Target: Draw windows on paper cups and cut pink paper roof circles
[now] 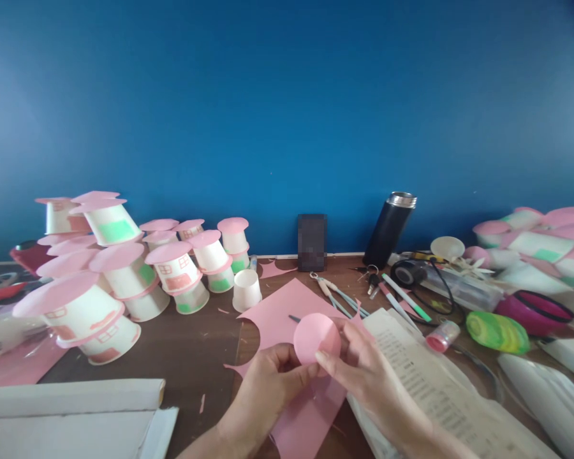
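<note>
Both hands hold one pink paper circle (316, 336) above the table. My left hand (272, 382) pinches its lower left edge between thumb and fingers. My right hand (366, 363) has its thumb on the face of the circle and its fingers behind the right edge. Under the hands lies a pink paper sheet (282, 303) with rounded cut-outs along its left side. A small dark tip (294, 318) sticks out left of the circle; the rest of it is hidden. Beyond the sheet to the left, a plain white paper cup (247, 291) stands upside down.
Paper-cup houses with pink tops (175, 264) are stacked at left; more (540, 245) lie at right. A black bottle (390, 229) leans against the blue wall. Compasses (332, 290), markers (406, 298), a printed paper (411, 363) and a green-yellow object (497, 333) lie right. White cardboard (71, 421) is front left.
</note>
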The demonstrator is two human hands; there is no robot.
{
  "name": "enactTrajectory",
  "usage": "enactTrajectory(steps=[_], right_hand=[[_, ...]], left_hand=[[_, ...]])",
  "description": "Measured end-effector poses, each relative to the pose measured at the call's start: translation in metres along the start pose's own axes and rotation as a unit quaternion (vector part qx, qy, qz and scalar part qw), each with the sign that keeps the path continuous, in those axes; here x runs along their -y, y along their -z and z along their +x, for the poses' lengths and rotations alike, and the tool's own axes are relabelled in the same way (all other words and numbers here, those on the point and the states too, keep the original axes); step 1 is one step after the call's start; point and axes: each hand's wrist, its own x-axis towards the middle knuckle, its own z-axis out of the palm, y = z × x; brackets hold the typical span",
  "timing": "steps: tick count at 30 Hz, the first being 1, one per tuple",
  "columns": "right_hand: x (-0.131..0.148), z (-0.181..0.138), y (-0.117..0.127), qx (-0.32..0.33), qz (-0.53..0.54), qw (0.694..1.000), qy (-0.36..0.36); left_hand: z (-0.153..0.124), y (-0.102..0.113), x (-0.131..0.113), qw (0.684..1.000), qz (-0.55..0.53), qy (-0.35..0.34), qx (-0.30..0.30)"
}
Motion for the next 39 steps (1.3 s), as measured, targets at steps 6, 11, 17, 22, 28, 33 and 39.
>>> enactTrajectory(steps=[6,11,17,22,28,33,39], right_hand=[[-0.001,0.002,0.001,-0.005,0.044,0.999,-0.007],[0.005,0.001,0.0,-0.006,0.075,0.997,-0.034],[0.018,0.009,0.009,-0.085,-0.007,0.996,-0.011],[0.034,0.02,0.018,-0.14,-0.13,0.981,0.036],[0.043,0.06,0.028,-0.103,-0.4,0.901,0.131],[0.038,0.121,0.045,-0.062,-0.507,0.843,0.169],[0.031,0.159,0.053,-0.031,-0.585,0.791,0.179]], left_hand=[[-0.003,0.0,0.002,1.0,-0.012,-0.012,0.025],[-0.005,-0.001,0.0,0.999,0.014,-0.033,0.011],[0.002,0.0,0.006,0.998,0.057,-0.021,-0.003],[0.008,0.001,0.009,0.992,0.114,-0.052,-0.01],[0.004,-0.002,-0.002,0.981,0.186,-0.034,-0.029],[0.003,-0.002,0.004,0.984,0.172,-0.044,-0.02],[0.007,-0.002,0.009,0.984,0.175,-0.037,-0.008]])
